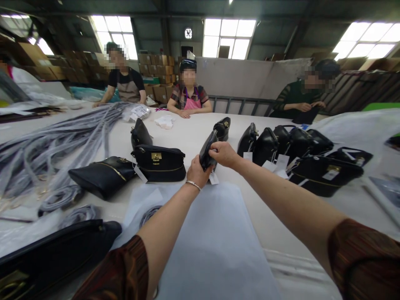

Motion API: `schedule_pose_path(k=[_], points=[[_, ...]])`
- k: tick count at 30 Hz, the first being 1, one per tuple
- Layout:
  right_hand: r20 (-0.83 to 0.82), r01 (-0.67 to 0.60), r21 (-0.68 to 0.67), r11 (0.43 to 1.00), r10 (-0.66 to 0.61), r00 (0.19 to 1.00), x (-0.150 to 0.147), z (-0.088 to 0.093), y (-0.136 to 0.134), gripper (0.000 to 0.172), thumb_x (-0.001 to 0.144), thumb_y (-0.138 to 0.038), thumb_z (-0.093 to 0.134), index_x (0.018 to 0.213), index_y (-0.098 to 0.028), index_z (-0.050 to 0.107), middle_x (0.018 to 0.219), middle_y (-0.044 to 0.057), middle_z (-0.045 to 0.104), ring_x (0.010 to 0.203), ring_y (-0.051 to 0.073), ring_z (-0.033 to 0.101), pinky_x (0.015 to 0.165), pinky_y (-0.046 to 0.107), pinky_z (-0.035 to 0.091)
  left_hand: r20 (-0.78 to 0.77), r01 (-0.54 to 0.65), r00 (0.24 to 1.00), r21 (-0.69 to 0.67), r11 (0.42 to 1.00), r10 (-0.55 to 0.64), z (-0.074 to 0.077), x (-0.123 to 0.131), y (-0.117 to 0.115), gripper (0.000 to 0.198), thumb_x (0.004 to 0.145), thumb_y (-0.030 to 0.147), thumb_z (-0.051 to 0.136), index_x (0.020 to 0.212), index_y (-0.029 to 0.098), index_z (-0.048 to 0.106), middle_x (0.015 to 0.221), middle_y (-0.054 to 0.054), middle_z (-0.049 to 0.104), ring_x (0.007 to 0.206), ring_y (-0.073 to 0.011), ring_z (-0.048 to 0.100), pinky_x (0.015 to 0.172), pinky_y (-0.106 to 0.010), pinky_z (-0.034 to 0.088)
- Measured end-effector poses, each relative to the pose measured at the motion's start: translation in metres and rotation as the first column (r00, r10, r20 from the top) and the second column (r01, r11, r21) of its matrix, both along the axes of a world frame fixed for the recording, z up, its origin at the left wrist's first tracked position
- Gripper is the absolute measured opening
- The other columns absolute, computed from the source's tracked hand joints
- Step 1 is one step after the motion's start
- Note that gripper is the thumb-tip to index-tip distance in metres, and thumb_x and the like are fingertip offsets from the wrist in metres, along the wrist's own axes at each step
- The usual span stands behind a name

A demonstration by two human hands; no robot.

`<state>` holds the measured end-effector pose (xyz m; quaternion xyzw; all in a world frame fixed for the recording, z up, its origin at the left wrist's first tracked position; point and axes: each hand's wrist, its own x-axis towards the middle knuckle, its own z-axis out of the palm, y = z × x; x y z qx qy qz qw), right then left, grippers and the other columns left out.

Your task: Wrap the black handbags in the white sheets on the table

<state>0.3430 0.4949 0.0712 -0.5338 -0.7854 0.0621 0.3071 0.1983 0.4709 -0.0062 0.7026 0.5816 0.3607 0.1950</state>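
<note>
Both my hands hold one black handbag (207, 151), seen nearly edge-on over the middle of the table. My left hand (199, 171) is closed round its lower left side, and a white tag (213, 178) hangs below. Against the bag's right side, the fingers of my right hand (225, 154) are bent and pinching. Just behind it another black bag (223, 128) stands upright. To the left is a black handbag with a gold clasp (160, 164) and a white tag. A pale plastic sheet (206, 241) lies under my forearms.
Several tagged black bags (265, 146) stand in a group at the right. More bags (103, 177) and wrapped straps (75, 133) cover the left side, with a large black bag (56, 250) near front left. Across the table are three people, one wearing a pink apron (191, 104).
</note>
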Motion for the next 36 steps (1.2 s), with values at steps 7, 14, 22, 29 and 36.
schedule_pose_path(k=[7,14,22,29,36], points=[[-0.107,-0.162,-0.083,0.983,0.153,0.982,-0.018,0.018,-0.034,0.015,0.076,-0.01,0.059,0.072,-0.015,0.072,0.072,0.001,0.071,0.07,0.014,0.061,0.069,0.023,0.044,-0.088,0.017,0.996,0.057,0.998,-0.012,0.014,-0.013,-0.015,0.031,0.089,0.033,0.068,0.115,0.017,0.063,0.102,-0.01,0.073,0.095,-0.0263,0.071,0.081,-0.033,0.053],[-0.216,-0.063,-0.194,0.979,0.02,0.976,-0.032,0.009,-0.054,0.016,0.079,-0.016,0.059,0.07,-0.018,0.072,0.07,0.0,0.07,0.067,0.015,0.062,0.064,0.024,0.047,-0.084,0.141,0.987,0.036,0.989,-0.138,0.021,-0.029,-0.016,0.027,0.086,0.028,0.069,0.11,0.018,0.065,0.101,-0.008,0.074,0.092,-0.0235,0.07,0.078,-0.03,0.052],[-0.214,0.09,-0.108,0.99,-0.111,0.97,-0.002,-0.01,-0.056,0.036,0.096,-0.041,0.054,0.118,-0.017,0.069,0.091,0.006,0.073,0.08,0.021,0.066,0.075,0.031,0.051,0.079,0.275,0.959,-0.014,0.961,-0.273,0.008,-0.041,-0.002,0.025,0.088,0.034,0.065,0.106,0.016,0.07,0.095,-0.008,0.075,0.084,-0.0212,0.069,0.076,-0.03,0.054],[0.359,-0.109,-0.12,0.987,0.145,0.922,0.058,0.015,-0.012,0.086,0.073,-0.037,0.082,0.15,-0.022,0.049,0.143,0.013,0.058,0.129,0.035,0.053,0.108,0.046,0.039,0.114,0.39,0.918,-0.071,0.918,-0.381,0.011,-0.048,0.0,0.029,0.087,0.036,0.068,0.108,0.017,0.072,0.097,-0.005,0.076,0.089,-0.0202,0.07,0.085,-0.031,0.056],[0.521,-0.086,-0.315,0.945,0.248,0.817,0.038,0.014,-0.015,0.054,0.07,-0.035,0.085,0.122,-0.026,0.073,0.113,0.008,0.072,0.102,0.027,0.065,0.082,0.03,0.045,-0.063,0.231,0.971,-0.033,0.972,-0.232,0.027,-0.055,-0.014,0.068,0.083,0.034,0.073,0.141,0.006,0.052,0.137,-0.021,0.062,0.129,-0.0304,0.059,0.113,-0.042,0.045]])
